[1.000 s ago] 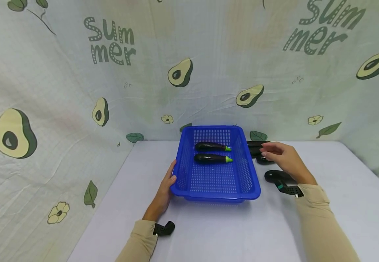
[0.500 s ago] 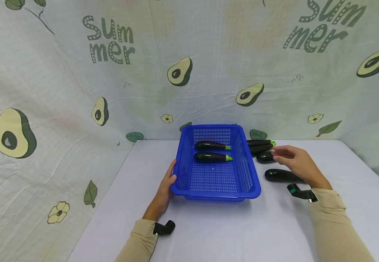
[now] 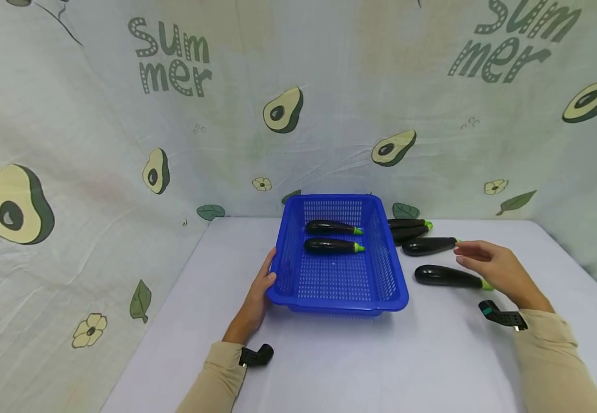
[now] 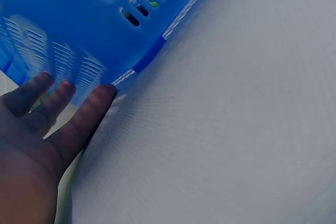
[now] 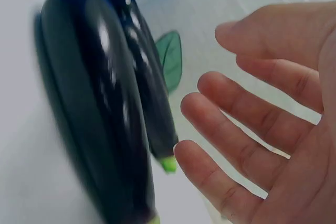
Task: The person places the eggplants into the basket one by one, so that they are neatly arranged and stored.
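Observation:
Two dark eggplants with green stems, a rear eggplant (image 3: 331, 227) and a front eggplant (image 3: 331, 246), lie in a blue perforated basket (image 3: 335, 288). My left hand (image 3: 253, 297) rests against the basket's left side; in the left wrist view its fingers (image 4: 86, 116) are extended along the outer wall. Right of the basket, my right hand (image 3: 499, 271) is above the table, fingers loosely bent and holding nothing. It is closest to the stem end of one eggplant (image 3: 428, 246). Nearer the front lies another eggplant (image 3: 449, 276), large in the right wrist view.
Two more eggplants (image 3: 408, 229) lie side by side close to the basket's right wall, partly hidden by it. Behind the white table (image 3: 329, 367) hangs a cloth (image 3: 329, 57) printed with avocados and leaves.
My right hand has moved right and towards me, away from the eggplants beside the basket, uncovering their stem ends. My left hand stays at the basket.

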A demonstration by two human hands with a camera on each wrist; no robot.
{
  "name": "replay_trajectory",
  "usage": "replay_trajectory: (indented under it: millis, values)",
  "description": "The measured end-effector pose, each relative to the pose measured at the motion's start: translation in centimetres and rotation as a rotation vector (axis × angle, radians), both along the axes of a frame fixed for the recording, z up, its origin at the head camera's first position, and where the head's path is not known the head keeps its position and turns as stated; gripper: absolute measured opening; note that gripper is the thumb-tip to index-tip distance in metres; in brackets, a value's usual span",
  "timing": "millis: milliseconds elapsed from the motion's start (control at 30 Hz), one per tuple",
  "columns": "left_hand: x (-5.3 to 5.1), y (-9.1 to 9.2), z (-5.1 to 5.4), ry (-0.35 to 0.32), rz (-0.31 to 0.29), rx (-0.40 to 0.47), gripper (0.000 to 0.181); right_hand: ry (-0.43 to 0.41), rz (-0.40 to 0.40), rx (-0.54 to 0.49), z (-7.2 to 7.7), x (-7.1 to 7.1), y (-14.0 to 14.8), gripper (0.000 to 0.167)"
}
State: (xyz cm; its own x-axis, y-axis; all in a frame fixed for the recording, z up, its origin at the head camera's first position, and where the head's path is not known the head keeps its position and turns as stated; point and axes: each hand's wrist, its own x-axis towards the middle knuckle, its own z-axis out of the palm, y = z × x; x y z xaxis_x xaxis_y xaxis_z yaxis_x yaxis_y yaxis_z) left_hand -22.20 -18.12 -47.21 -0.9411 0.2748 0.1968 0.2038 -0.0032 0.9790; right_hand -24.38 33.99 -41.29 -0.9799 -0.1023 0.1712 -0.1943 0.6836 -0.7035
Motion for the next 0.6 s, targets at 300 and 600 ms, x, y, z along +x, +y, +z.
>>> replay_trajectory:
  millis: [300, 600]
  values:
    - [0.0, 0.1, -0.2, 0.003, -0.012, 0.016, 0.059, -0.037, -0.003, 0.05, -0.9, 0.1, 1.9, 0.059]
    - [0.0, 0.0, -0.2, 0.008, -0.013, 0.029, 0.057, -0.089, -0.032, 0.085, -1.7, 0.3, 2.6, 0.064]
